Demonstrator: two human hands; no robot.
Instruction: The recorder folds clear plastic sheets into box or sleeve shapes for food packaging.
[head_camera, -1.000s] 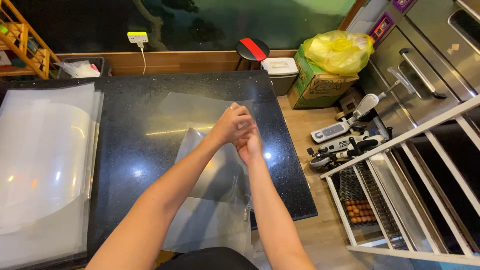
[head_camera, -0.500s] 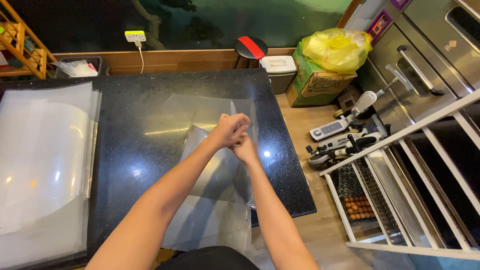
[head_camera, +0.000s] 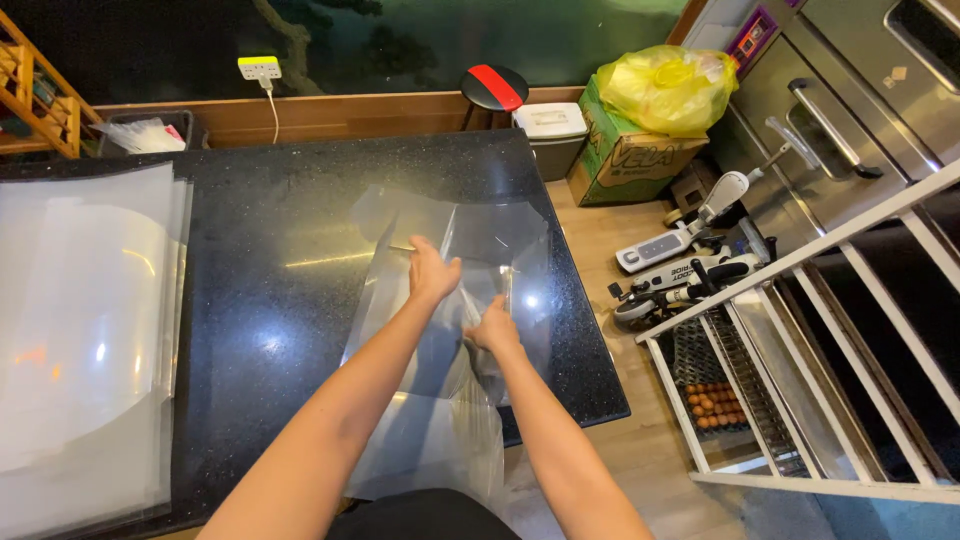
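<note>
Left hand (head_camera: 432, 272) flat, fingers spread, pressing clear plastic sheet (head_camera: 500, 240) onto black desk (head_camera: 270, 300). Right hand (head_camera: 492, 327), just beside it, pinching the sheet's folded edge.

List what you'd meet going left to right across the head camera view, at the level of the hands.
Stack of clear sheets → left hand → right hand → metal rack.

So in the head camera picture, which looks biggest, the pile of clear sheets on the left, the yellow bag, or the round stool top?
1. Pile of clear sheets, largest by far, though it is also nearest the camera.
2. Yellow bag on the cardboard box.
3. Round stool top, black with a red stripe, smallest.
</note>
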